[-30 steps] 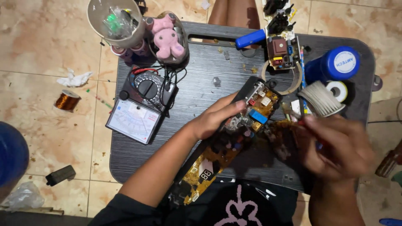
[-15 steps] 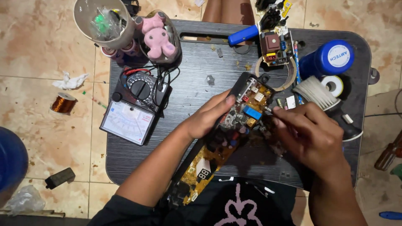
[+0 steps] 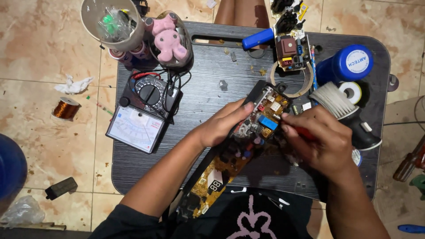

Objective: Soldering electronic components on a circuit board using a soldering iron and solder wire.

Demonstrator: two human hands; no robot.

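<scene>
Head view. A long, narrow yellow-brown printed circuit board (image 3: 239,146), set in a black plastic tray and crowded with small components, lies slantwise from the centre of the frame down to the lower middle, its lower end over the person's lap and its upper end on the dark wood-grain plastic lap table (image 3: 212,62). The left hand (image 3: 223,124) rests on the board's left edge at centre frame, fingers curled over the tray rim and thumb along its side, steadying it. The right hand (image 3: 321,141), right of centre, is closed in a pinch around a slim red-handled tool (image 3: 305,133) whose tip meets the board beside a blue box-shaped component (image 3: 268,122); the tip itself is too small to make out.

The board appears light and stiff but fragile: its upright parts would likely bend or snap under pressure, so the tray's bare long edges seem the safe place to hold it, as the left hand does.

Surroundings: a black analogue multimeter with a white dial face (image 3: 144,110) left of centre; a pink plush toy in a clear bowl (image 3: 168,40) at upper middle; a blue cylindrical container with a white lid (image 3: 347,66) at upper right; a white-bristled brush with a black handle (image 3: 343,108) just behind the right hand; a spool of copper wire (image 3: 66,108) on the tiled floor at left.
</scene>
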